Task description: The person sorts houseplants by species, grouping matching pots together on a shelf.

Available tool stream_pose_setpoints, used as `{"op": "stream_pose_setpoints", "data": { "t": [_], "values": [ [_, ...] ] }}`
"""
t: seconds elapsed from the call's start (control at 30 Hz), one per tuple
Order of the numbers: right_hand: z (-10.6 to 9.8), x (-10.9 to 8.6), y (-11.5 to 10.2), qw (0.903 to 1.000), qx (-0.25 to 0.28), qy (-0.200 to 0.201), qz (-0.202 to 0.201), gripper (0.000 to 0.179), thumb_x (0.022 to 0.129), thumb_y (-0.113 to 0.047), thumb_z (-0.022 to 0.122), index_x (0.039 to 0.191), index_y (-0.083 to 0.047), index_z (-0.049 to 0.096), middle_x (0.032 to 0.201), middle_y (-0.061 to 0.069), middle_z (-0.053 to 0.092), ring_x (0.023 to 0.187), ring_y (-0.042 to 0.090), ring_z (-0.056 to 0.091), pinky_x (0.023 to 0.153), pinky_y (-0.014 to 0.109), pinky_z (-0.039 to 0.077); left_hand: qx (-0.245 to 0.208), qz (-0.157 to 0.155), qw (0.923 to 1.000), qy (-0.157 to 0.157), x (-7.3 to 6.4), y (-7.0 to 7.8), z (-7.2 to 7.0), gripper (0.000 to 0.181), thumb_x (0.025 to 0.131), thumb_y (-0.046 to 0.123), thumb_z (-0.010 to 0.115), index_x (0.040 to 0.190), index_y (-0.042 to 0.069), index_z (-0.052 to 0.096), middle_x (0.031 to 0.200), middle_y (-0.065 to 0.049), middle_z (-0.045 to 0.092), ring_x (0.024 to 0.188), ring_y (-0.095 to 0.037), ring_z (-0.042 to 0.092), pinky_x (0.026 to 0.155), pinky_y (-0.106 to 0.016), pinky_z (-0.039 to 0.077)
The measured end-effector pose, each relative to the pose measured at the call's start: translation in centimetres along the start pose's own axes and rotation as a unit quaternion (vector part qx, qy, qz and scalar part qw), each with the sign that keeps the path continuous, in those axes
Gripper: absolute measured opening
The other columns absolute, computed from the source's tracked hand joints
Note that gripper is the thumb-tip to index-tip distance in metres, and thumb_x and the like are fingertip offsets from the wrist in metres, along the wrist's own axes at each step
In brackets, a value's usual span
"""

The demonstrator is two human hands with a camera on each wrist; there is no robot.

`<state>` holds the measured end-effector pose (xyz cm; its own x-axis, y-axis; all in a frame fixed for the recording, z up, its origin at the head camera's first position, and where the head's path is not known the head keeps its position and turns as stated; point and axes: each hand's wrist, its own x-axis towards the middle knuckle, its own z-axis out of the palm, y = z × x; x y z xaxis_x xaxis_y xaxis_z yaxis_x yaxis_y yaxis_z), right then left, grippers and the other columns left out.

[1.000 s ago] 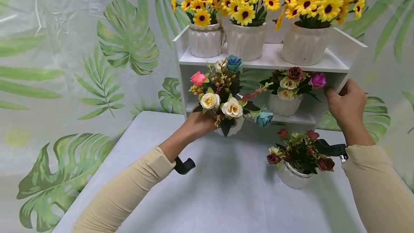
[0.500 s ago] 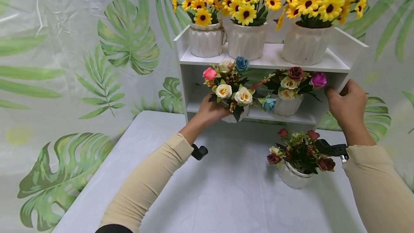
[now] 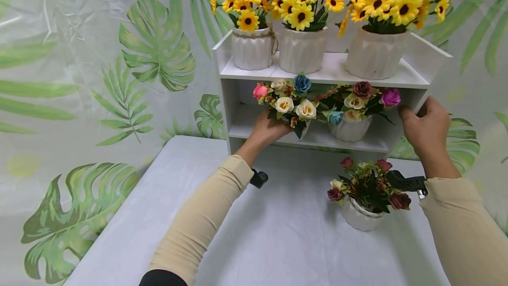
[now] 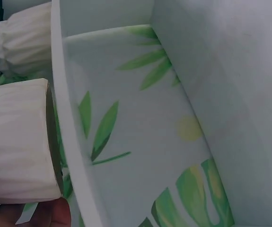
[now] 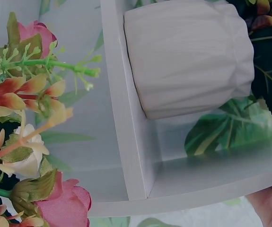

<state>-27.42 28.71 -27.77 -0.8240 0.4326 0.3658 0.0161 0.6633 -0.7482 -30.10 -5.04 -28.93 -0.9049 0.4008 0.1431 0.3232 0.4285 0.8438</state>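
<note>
My left hand (image 3: 271,128) grips a white pot of mixed artificial roses (image 3: 284,105) at the left part of the middle shelf. In the left wrist view, the base of that pot (image 4: 17,142) is close over the shelf board (image 4: 72,142), a narrow gap showing between them. To its right, a second white pot with cream, dark red and purple roses (image 3: 351,129) stands on the same shelf. My right hand (image 3: 428,122) holds the right side panel of the white shelf unit (image 3: 325,79), thumb at its front edge; its other fingers are mostly hidden.
On the top shelf stand three white pots of yellow sunflowers (image 3: 377,54). A white pot with dark red roses (image 3: 361,213) sits on the white-covered table (image 3: 293,237), below my right wrist. Behind is a leaf-patterned backdrop (image 3: 158,47).
My left hand has carried the rose pot up and to the right, from in front of the unit into the middle shelf beside the other rose pot. The right hand stays on the panel.
</note>
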Motion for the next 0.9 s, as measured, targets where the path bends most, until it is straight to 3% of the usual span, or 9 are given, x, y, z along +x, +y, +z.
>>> {"op": "stream_pose_setpoints", "data": {
  "t": [0.07, 0.1, 0.13, 0.27, 0.47, 0.63, 0.7, 0.8, 0.9],
  "values": [
    [0.0, 0.0, 0.0, 1.0, 0.0, -0.001, -0.001, 0.05, 0.094, -0.038, 0.055, 0.13, -0.004, 0.056, 0.094, -0.013, 0.054, 0.073, -0.014, 0.041, 0.062, 0.008, 0.036, -0.022, -0.001, 0.9997, 0.007, 0.3, -0.2, 0.2, 0.067, 0.099, 0.029, 0.057, 0.158, 0.017, 0.025, 0.163, -0.001, 0.03, 0.152, -0.016, 0.027, 0.124, -0.034, 0.028],
    [0.0, 0.1, 0.0, 1.0, 0.001, 0.0, -0.001, 0.05, 0.094, -0.038, 0.055, 0.13, -0.004, 0.056, 0.094, -0.014, 0.053, 0.073, -0.014, 0.041, 0.062, 0.008, 0.036, 0.055, 0.001, 0.998, 0.031, 0.3, -0.4, 0.3, 0.076, 0.094, 0.03, 0.066, 0.157, 0.018, 0.025, 0.162, -0.001, 0.033, 0.15, -0.017, 0.031, 0.121, -0.036, 0.033],
    [0.0, 0.1, 0.0, 1.0, 0.0, 0.001, -0.002, 0.05, 0.094, -0.038, 0.055, 0.13, -0.004, 0.057, 0.093, -0.015, 0.053, 0.073, -0.014, 0.041, 0.062, 0.008, 0.036, 0.064, -0.004, 0.9968, 0.048, 0.4, -0.5, 0.4, 0.081, 0.091, 0.033, 0.07, 0.157, 0.018, 0.027, 0.161, -0.002, 0.035, 0.149, -0.017, 0.034, 0.12, -0.037, 0.035],
    [0.0, 0.1, 0.1, 1.0, 0.003, 0.003, -0.004, 0.048, 0.093, -0.038, 0.056, 0.126, -0.004, 0.057, 0.086, -0.023, 0.049, 0.073, -0.014, 0.042, 0.063, 0.009, 0.036, 0.032, -0.013, 0.9951, 0.093, 0.7, -0.9, 0.8, 0.088, 0.083, 0.037, 0.078, 0.156, 0.02, 0.03, 0.157, -0.002, 0.041, 0.144, -0.019, 0.041, 0.115, -0.04, 0.041],
    [0.0, 0.0, 0.2, 1.0, 0.0, 0.004, -0.005, 0.048, 0.093, -0.038, 0.056, 0.126, -0.002, 0.057, 0.083, -0.024, 0.046, 0.072, -0.013, 0.041, 0.062, 0.01, 0.036, 0.032, -0.003, 0.9962, 0.08, 1.9, -1.3, 1.0, 0.084, 0.088, 0.035, 0.073, 0.157, 0.017, 0.026, 0.16, -0.002, 0.036, 0.148, -0.017, 0.035, 0.12, -0.034, 0.034],
    [-0.1, 0.0, 0.1, 1.0, 0.003, 0.006, -0.003, 0.045, 0.093, -0.037, 0.056, 0.122, -0.003, 0.058, 0.081, -0.024, 0.047, 0.072, -0.012, 0.042, 0.062, 0.01, 0.037, 0.04, -0.034, 0.995, 0.085, 2.3, -1.2, 0.9, 0.077, 0.088, 0.042, 0.072, 0.152, 0.015, 0.039, 0.152, -0.004, 0.049, 0.139, -0.02, 0.048, 0.115, -0.037, 0.041],
    [0.0, 0.0, 0.0, 1.0, -0.002, 0.008, -0.002, 0.044, 0.093, -0.037, 0.056, 0.123, -0.004, 0.058, 0.088, -0.018, 0.056, 0.072, -0.014, 0.041, 0.062, 0.009, 0.036, 0.038, -0.044, 0.995, 0.081, 2.4, -1.0, 0.8, 0.073, 0.088, 0.042, 0.071, 0.149, 0.014, 0.044, 0.148, -0.005, 0.053, 0.135, -0.021, 0.051, 0.113, -0.038, 0.043],
    [0.0, 0.1, 0.1, 0.9999, -0.008, 0.013, -0.007, 0.046, 0.093, -0.035, 0.056, 0.124, -0.002, 0.058, 0.093, -0.008, 0.06, 0.07, -0.016, 0.039, 0.062, 0.009, 0.035, 0.01, -0.061, 0.9959, 0.066, 2.6, -0.8, 0.7, 0.069, 0.089, 0.041, 0.07, 0.148, 0.013, 0.045, 0.148, -0.007, 0.052, 0.134, -0.023, 0.052, 0.112, -0.038, 0.043],
    [0.2, 0.1, 0.2, 0.9997, -0.006, 0.02, -0.012, 0.044, 0.092, -0.034, 0.057, 0.122, -0.001, 0.059, 0.088, -0.012, 0.057, 0.069, -0.016, 0.04, 0.061, 0.009, 0.035, -0.047, -0.063, 0.9956, 0.051, 2.9, -0.9, 0.9, 0.072, 0.09, 0.037, 0.071, 0.151, 0.014, 0.04, 0.151, -0.008, 0.048, 0.136, -0.024, 0.049, 0.114, -0.038, 0.042]
  ]
}}
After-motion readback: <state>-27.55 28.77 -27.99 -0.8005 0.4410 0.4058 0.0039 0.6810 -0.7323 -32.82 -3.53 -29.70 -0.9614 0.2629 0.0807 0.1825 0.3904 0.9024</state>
